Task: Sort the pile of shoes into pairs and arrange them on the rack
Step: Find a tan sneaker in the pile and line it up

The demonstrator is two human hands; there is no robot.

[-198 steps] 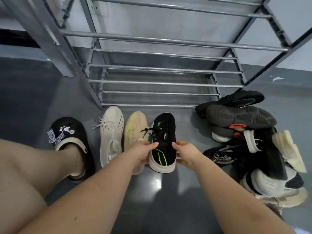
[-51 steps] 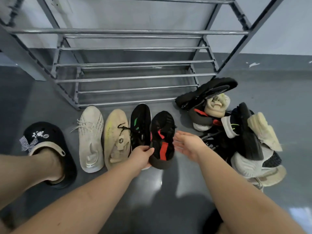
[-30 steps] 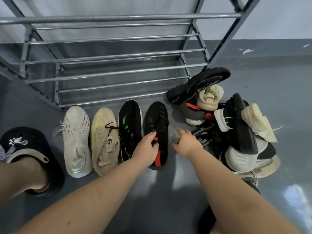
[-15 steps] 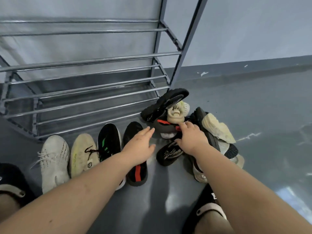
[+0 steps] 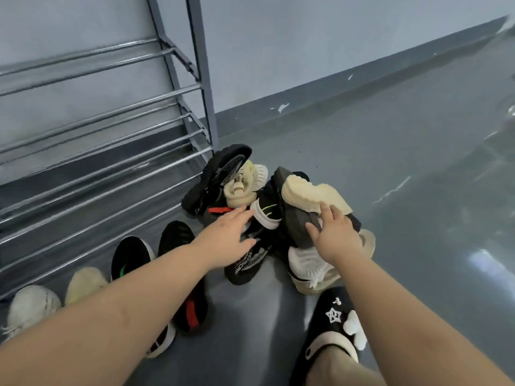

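A jumbled pile of shoes (image 5: pixel 267 207) lies on the grey floor just right of the metal rack (image 5: pixel 111 151). My left hand (image 5: pixel 228 235) hovers over the pile's near left side, fingers spread, holding nothing. My right hand (image 5: pixel 331 235) rests with spread fingers on a dark upturned shoe (image 5: pixel 299 227), just under a cream shoe (image 5: pixel 312 195). Along the rack's front stand a white sneaker (image 5: pixel 30 305), a cream sneaker (image 5: pixel 85 282), a black sneaker with green mark (image 5: pixel 129 254) and a black sneaker with red stripe (image 5: pixel 184 274), partly hidden by my left forearm.
My right foot in a black clog with white charms (image 5: pixel 334 321) stands just below the pile. A blue-grey wall (image 5: pixel 306 45) runs behind. Bare glossy floor (image 5: pixel 418 190) stretches to the right of the pile.
My left hand left the red-striped sneaker in the row and both hands moved right onto the pile. The view swung right; the right hand now touches the dark upturned shoe.
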